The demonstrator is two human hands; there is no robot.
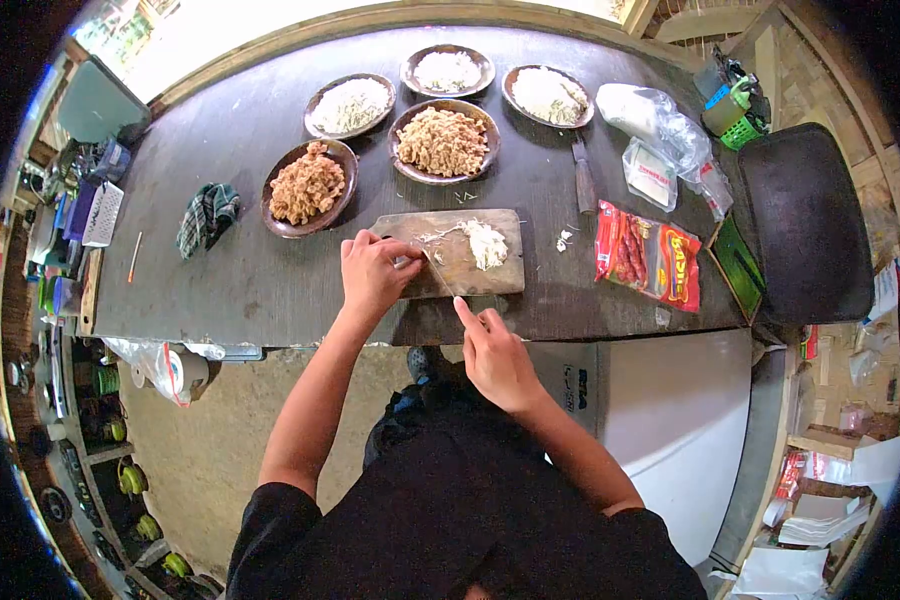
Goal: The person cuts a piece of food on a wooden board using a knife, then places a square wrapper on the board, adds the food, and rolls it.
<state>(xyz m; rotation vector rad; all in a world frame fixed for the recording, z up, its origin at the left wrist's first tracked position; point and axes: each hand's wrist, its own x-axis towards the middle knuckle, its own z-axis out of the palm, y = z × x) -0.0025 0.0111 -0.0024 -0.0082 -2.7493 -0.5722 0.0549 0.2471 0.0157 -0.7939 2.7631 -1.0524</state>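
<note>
A wooden cutting board (450, 284) lies at the front edge of the dark table. On its right side sits a pile of pale, finely cut strips (486, 246), with loose shreds to the left of it. My right hand (500, 358) grips a knife (442, 278), its thin blade slanting over the board toward my left fingertips. My left hand (374, 268) rests at the board's left side, fingers bent and pressed together beside the blade. What they hold down is mostly hidden under them.
Behind the board stand bowls of brown crisp pieces (442, 142) and plates of pale shreds (350, 106). A cleaver-like tool (583, 180), a red sausage packet (648, 256) and plastic bags (655, 125) lie right. A checked cloth (208, 218) lies left.
</note>
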